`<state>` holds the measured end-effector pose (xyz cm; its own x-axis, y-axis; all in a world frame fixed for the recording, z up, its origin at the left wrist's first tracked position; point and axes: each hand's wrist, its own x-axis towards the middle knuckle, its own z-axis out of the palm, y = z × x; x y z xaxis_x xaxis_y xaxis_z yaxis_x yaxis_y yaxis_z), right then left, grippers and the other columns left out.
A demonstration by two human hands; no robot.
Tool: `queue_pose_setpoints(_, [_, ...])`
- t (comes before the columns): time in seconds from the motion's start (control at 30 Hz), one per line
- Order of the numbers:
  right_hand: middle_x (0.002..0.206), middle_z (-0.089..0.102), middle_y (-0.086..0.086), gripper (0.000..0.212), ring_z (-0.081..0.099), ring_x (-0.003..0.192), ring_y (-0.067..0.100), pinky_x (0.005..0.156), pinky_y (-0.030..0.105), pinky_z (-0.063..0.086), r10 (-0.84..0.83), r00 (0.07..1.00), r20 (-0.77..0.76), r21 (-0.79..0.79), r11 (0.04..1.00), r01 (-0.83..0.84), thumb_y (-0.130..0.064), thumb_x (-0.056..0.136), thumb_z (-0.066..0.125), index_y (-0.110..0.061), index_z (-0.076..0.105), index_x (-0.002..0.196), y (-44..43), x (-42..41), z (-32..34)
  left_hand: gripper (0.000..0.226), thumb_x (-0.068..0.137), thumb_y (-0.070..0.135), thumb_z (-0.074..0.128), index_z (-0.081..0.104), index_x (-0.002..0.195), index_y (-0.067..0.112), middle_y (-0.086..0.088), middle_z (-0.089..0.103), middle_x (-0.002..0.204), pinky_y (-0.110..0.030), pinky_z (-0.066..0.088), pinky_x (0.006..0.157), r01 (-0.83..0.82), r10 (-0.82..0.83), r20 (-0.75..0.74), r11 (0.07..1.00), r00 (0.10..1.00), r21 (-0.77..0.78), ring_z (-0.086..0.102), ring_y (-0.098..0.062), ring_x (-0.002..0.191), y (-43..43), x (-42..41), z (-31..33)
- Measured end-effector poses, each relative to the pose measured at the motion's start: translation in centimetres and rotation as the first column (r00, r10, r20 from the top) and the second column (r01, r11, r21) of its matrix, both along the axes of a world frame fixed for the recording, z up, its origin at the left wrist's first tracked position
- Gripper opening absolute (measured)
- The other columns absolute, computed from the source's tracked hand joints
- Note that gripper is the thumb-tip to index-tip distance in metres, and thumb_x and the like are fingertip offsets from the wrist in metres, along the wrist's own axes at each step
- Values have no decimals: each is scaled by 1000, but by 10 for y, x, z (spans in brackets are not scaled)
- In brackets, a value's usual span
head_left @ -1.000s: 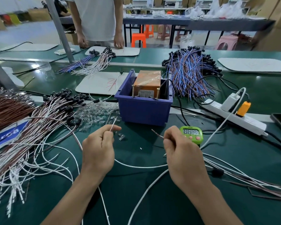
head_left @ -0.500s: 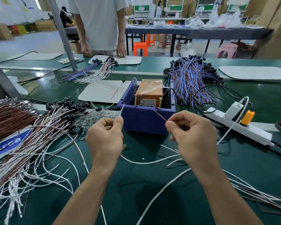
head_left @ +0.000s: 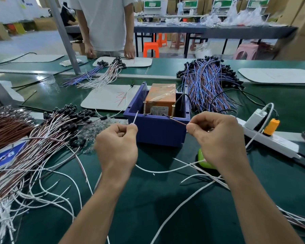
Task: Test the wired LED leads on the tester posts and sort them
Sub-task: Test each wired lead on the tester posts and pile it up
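Wired LED lead (head_left: 165, 171) — its slack white run lies on the green desk (head_left: 165, 217) between our wrists, centre of frame. Our left hand (head_left: 116, 147) pinches the white end (head_left: 135, 117) between thumb and forefinger, the other fingers (head_left: 113, 132) curled in. The tip points up just left of the left post (head_left: 144, 108), apart from it. Our right hand (head_left: 218, 138) pinches the brown end (head_left: 178, 121) the same way — its tip reaches the foot of the right post (head_left: 173, 110), though we cannot tell if it touches. Both posts stand upright in the blue bin (head_left: 157, 132), in front of the orange tester box (head_left: 161, 97). A green timer (head_left: 203, 163) sits half hidden under the right hand. White-and-brown leads (head_left: 33, 138) are piled at left, a blue-and-brown bundle (head_left: 209, 81) at upper right, and a power strip (head_left: 271, 140) at right.
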<state>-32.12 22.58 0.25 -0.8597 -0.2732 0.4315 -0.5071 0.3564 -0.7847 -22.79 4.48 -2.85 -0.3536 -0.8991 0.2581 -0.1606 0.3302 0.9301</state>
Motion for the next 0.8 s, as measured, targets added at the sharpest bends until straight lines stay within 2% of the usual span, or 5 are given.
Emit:
queue_pose_setpoints(0.07, [60,67,-14,18,56,53,10,51,21,44,2,1000,-16,9,1000,-2,-19,82,82,-27,73,68,1,-2,2,33,87,32,75,63,57,28,25,61,50,-10,36,49,3,-3,11,1000,1000,-14,56,4,49,2,0,1])
queue_pose_setpoints(0.17, [58,65,-17,19,53,50,5,48,15,40,3,999,-46,23,1000,-2,-19,81,83,-27,74,67,3,-5,7,34,87,30,76,62,56,27,25,60,48,-7,37,48,11,-10,17,1000,1000,-28,57,4,49,4,-1,2])
queue_pose_setpoints(0.3, [62,66,-24,15,58,52,-2,52,9,41,-3,997,-71,45,999,6,-22,80,85,-29,77,69,2,-10,12,33,87,29,75,63,57,22,20,57,44,-8,37,48,27,-26,32,999,999,-40,54,0,45,5,-4,4])
queue_pose_setpoints(0.47, [57,66,-18,12,58,53,-3,54,6,38,-38,994,-103,75,996,46,-25,80,85,-26,78,71,-2,-17,15,36,88,31,74,63,56,19,18,55,43,-19,37,48,58,-57,32,997,998,-47,50,-4,42,8,-7,5])
queue_pose_setpoints(0.8, [65,66,-28,10,61,60,0,67,22,41,-67,990,-126,97,992,79,-30,80,84,-26,78,73,-3,-19,18,34,87,33,74,62,56,26,23,61,50,-21,39,52,45,-41,50,997,998,-67,58,-1,50,11,-9,9])
